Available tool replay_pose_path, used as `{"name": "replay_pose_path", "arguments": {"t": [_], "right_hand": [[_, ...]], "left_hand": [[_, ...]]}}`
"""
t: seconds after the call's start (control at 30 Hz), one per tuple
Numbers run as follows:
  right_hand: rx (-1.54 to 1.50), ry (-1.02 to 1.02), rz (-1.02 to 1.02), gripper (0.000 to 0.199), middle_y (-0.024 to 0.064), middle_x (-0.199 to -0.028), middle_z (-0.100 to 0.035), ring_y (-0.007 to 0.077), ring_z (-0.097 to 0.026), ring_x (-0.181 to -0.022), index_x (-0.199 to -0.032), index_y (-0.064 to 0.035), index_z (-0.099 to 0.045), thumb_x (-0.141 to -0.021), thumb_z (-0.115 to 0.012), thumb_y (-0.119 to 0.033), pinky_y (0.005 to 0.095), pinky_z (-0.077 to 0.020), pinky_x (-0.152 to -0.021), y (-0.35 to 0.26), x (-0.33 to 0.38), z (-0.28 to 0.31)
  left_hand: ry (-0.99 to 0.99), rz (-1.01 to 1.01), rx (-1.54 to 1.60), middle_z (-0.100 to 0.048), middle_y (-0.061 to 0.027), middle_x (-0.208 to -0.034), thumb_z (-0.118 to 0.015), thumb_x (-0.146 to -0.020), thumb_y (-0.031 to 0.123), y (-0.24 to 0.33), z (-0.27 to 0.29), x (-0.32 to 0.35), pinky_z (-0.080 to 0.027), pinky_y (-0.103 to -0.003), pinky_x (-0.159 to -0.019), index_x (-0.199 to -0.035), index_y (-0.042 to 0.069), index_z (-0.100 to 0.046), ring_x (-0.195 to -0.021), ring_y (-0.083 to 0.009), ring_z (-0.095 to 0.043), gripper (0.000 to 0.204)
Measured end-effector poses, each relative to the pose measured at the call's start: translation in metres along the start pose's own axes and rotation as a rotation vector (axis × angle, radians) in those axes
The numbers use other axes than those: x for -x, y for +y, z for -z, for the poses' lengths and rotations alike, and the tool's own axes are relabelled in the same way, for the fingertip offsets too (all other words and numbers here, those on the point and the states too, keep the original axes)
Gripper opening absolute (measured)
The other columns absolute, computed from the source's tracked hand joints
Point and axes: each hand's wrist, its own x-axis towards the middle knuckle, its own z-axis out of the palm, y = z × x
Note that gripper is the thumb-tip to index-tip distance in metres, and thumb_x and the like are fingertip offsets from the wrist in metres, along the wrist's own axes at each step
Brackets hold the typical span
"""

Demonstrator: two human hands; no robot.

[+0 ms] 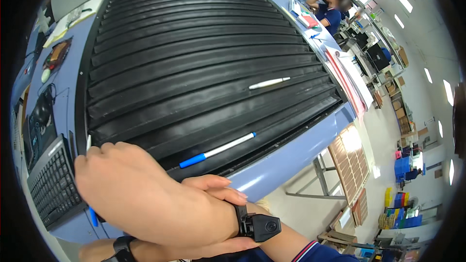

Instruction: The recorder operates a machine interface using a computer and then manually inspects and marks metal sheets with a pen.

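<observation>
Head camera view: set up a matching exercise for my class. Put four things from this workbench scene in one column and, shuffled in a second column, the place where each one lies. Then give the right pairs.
Things
1. white pen
2. blue-capped pen
3. keyboard
4. left hand

Places
A. at the left edge of the bench, beside the ribbed mat
B. near the front edge of the black ribbed mat
C. clasped over the right wrist, next to a black wrist device
D. farther back on the mat, toward its right side

Pairs: 1-D, 2-B, 3-A, 4-C
</observation>
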Motion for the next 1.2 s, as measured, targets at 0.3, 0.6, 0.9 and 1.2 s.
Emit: {"name": "replay_pose_path", "arguments": {"t": [0.3,0.6,0.9,1.2], "right_hand": [[-0.005,-0.102,-0.029,0.01,0.0177,-0.072,-0.066,0.0349,-0.062,-0.06,-0.08,0.0009,-0.065,-0.082,-0.07,-0.007,0.0411,-0.0508,-0.058,-0.001,0.02,0.008],[-0.039,-0.185,-0.045,0.01,0.0181,-0.074,-0.067,0.0359,-0.063,-0.063,-0.081,0.0011,-0.065,-0.083,-0.069,-0.008,0.0419,-0.0513,-0.06,-0.002,0.021,0.003],[-0.037,-0.261,-0.076,0.011,0.0185,-0.075,-0.067,0.037,-0.063,-0.065,-0.082,0.0013,-0.065,-0.085,-0.068,-0.009,0.0427,-0.0518,-0.062,-0.002,0.014,-0.014],[-0.028,-0.246,-0.106,0.011,0.0189,-0.076,-0.068,0.038,-0.064,-0.068,-0.083,0.0015,-0.065,-0.086,-0.067,-0.009,0.0434,-0.0523,-0.064,-0.002,0.015,-0.013]], "left_hand": [[0.072,-0.051,0.255,-0.068,-0.0107,-0.113,-0.103,-0.055,0.018,-0.016,-0.017,0.002,-0.048,-0.038,-0.105,-0.138,0.0,-0.027,-0.112,-0.0244,-0.068,0.114],[0.231,-0.089,0.338,-0.069,-0.0078,-0.112,-0.102,-0.059,0.017,-0.031,-0.031,0.017,-0.05,-0.035,-0.102,-0.136,0.001,-0.033,-0.108,-0.0208,-0.068,0.104],[0.293,-0.181,0.582,-0.071,-0.0111,-0.105,-0.103,-0.056,0.015,-0.027,-0.042,0.001,-0.053,-0.039,-0.1,-0.132,0.001,-0.041,-0.107,-0.0258,-0.07,0.099],[0.392,-0.388,0.581,-0.072,-0.0162,-0.105,-0.102,-0.053,0.01,-0.04,-0.058,-0.003,-0.055,-0.041,-0.1,-0.128,-0.003,-0.045,-0.104,-0.0277,-0.072,0.095]]}}
